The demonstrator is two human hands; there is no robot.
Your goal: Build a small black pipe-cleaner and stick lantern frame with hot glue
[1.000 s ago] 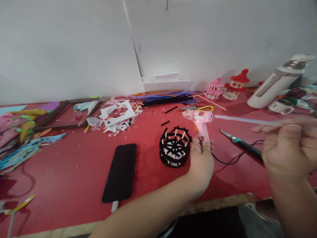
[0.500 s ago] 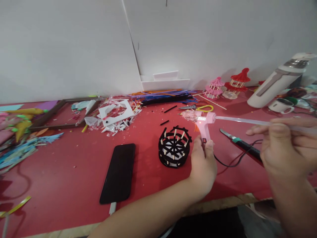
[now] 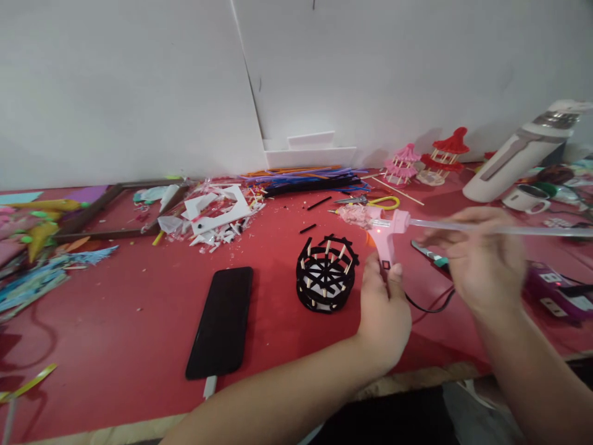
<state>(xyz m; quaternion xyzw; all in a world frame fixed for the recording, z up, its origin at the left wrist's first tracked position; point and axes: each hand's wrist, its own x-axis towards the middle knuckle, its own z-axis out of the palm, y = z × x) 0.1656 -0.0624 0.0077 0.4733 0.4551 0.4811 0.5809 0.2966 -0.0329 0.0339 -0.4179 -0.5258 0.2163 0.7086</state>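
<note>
1. Head view: left hand [image 3: 383,312] holds the pink glue gun [image 3: 385,238], fingers closed around the handle; nozzle faces 9 o'clock.
2. Right hand [image 3: 484,262]: fingers narrowed on the clear glue stick [image 3: 540,231], which meets the gun's rear at 3 o'clock.
3. Black round frame [image 3: 327,272]: on the counter [image 3: 287,346], at the gun's 8 o'clock.
4. Phone [image 3: 221,321]: at the frame's 8 o'clock.

Craft workspace against a pale wall
A red table [image 3: 162,334] carries a pink glue gun [image 3: 385,238], scissors [image 3: 370,201], bundled colored stems [image 3: 306,179] and foam scraps [image 3: 217,213].
</note>
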